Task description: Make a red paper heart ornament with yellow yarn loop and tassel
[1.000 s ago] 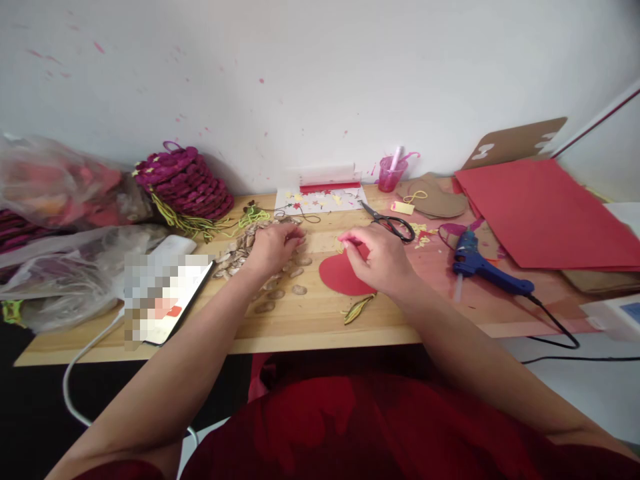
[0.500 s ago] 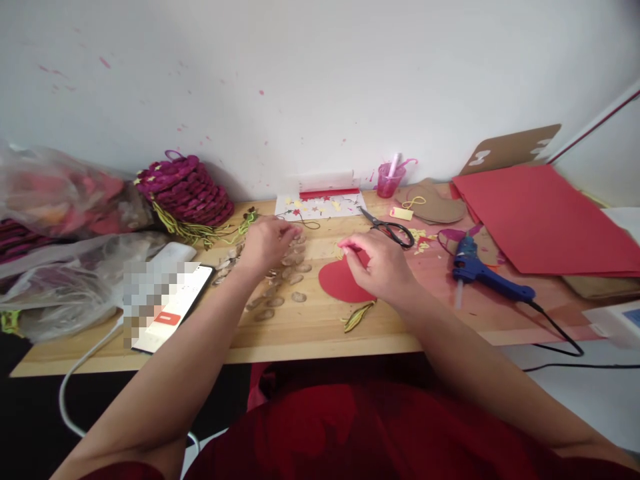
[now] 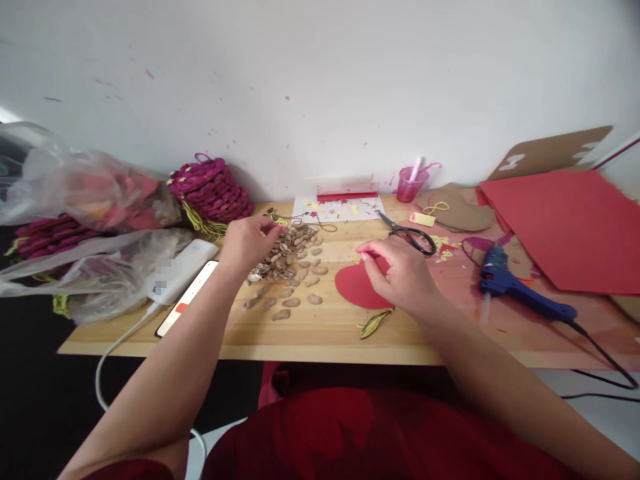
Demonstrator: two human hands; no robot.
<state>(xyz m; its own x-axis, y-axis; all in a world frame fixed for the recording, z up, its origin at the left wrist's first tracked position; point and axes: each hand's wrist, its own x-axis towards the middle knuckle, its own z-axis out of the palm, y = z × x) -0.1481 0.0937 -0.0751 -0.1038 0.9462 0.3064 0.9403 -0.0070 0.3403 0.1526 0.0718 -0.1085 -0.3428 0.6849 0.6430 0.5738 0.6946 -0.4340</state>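
My left hand [image 3: 251, 245] hovers at the left side of a pile of peanuts [image 3: 287, 252], its thumb and fingers bent together in a pinch. Whatever it may hold is too small or hidden to name. Several single peanuts lie loose to the right and front of the pile. Over a rounded red paper cutout [image 3: 356, 288] is my right hand [image 3: 397, 272], thumb and forefinger pressed together; I cannot make out anything between them. The hand hides part of the cutout. A yellow and dark tassel [image 3: 375, 325] lies at the cutout's near edge.
Behind my right hand lie black scissors [image 3: 413, 237]. A blue glue gun [image 3: 520, 290] with its cable and red paper sheets [image 3: 565, 227] are on the right. At left are a phone [image 3: 187, 300], a white power bank [image 3: 187, 270], plastic bags [image 3: 115, 267] and a purple woven bundle [image 3: 215, 190].
The camera view has turned left, so the table things appear further right. My left hand has moved left across the peanuts, uncovering more of the pile. My right hand stays over the red cutout.
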